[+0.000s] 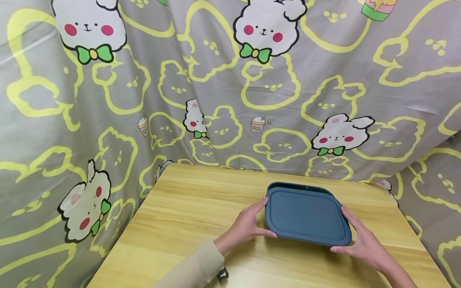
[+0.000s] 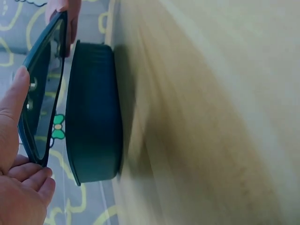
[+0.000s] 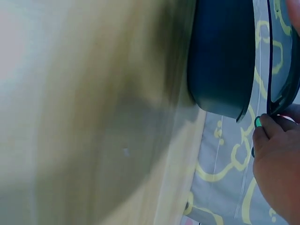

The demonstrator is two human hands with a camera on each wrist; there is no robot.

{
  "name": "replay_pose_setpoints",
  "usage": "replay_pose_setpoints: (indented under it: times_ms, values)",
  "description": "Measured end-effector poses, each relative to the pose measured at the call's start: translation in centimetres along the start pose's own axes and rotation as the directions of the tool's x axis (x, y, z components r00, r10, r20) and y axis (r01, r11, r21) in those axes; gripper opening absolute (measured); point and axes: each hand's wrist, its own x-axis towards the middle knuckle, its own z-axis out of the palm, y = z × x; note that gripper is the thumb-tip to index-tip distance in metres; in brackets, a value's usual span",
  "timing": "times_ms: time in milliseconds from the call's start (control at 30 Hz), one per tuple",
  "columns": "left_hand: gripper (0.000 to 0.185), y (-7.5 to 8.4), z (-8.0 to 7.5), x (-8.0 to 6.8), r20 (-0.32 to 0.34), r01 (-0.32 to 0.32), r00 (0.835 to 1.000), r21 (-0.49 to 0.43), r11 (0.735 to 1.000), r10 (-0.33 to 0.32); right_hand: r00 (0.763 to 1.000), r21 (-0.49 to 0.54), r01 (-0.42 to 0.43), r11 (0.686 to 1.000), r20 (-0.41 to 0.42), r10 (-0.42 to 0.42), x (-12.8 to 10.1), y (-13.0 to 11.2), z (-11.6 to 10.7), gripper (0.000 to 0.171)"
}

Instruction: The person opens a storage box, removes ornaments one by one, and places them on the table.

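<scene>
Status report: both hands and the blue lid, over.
Left hand and right hand hold lid by its edges. Lid lifted clear of container. Nothing in the way on table.

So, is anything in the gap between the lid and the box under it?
Nothing visible. The lid, held by the left hand and right hand, sits clear of the box, and the wrist views show only the patterned cloth through the gap.

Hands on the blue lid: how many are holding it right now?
2. The left hand grips the left edge of the lid, and the right hand grips its right edge. The lid is lifted clear of the blue box on the table.
</scene>
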Motion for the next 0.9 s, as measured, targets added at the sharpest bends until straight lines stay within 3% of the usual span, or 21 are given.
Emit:
replay_pose_setpoints:
  times_ms: [300, 600, 900]
  values:
    - [0.114, 0.6, 0.1, -1.7, 0.009, -0.017, 1.0, -0.046, 0.999, 0.017, 0.998, 0.028, 0.053, 0.998, -0.028, -0.052, -1.9, 0.1, 0.7, 0.131]
    - [0.116, -0.1, 0.4, -3.2, -0.006, -0.048, 0.999, -0.047, 0.998, 0.048, 0.985, 0.057, 0.168, 0.984, -0.057, -0.165, -2.7, 0.6, 1.6, 0.13]
    - [0.119, -0.9, 1.1, -3.3, -0.028, -0.124, 0.992, -0.021, 0.992, 0.123, 0.971, 0.087, 0.237, 0.968, -0.066, -0.232, -2.5, 1.2, 2.3, 0.13]
